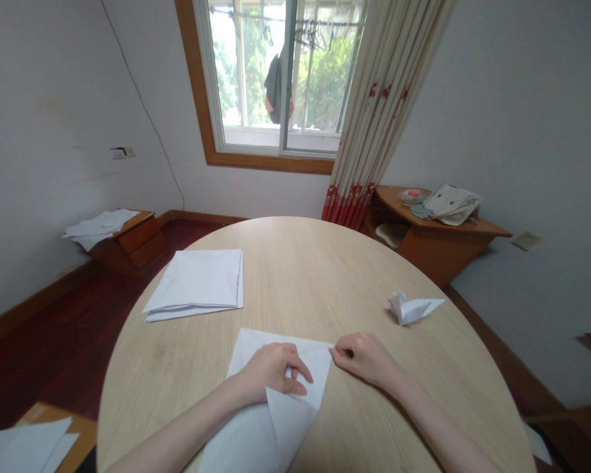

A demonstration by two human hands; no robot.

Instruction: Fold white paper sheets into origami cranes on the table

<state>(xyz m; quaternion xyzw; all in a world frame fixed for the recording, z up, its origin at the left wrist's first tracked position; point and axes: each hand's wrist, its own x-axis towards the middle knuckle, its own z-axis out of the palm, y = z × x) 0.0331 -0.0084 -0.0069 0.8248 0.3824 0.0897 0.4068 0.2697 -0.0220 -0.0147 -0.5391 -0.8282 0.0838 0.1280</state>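
Head view, round wooden surface [295,263].

Sheet [280,387] lies at lower centre of the frame, partly folded: a raised flap runs from the lower middle up toward the sheet's right corner, so the fold line slants lower left to upper right.

Left hand [270,371] rests on top of the sheet, palm down, fingers curled and pressing flat near the fold; not closed around anything, only holding the paper down.

Right hand [362,358] sits just right of the sheet, thumb and forefinger pinched on the sheet's right corner at its upper right edge. The rest of the hand lies off the paper, on bare wood.

Key relation: the corner lies at the right hand's fingertips, to its left; the left hand is on the sheet's middle.

Paper stack [197,286] at centre left, well apart. Folded paper figure [414,307] at right, apart from both hands.
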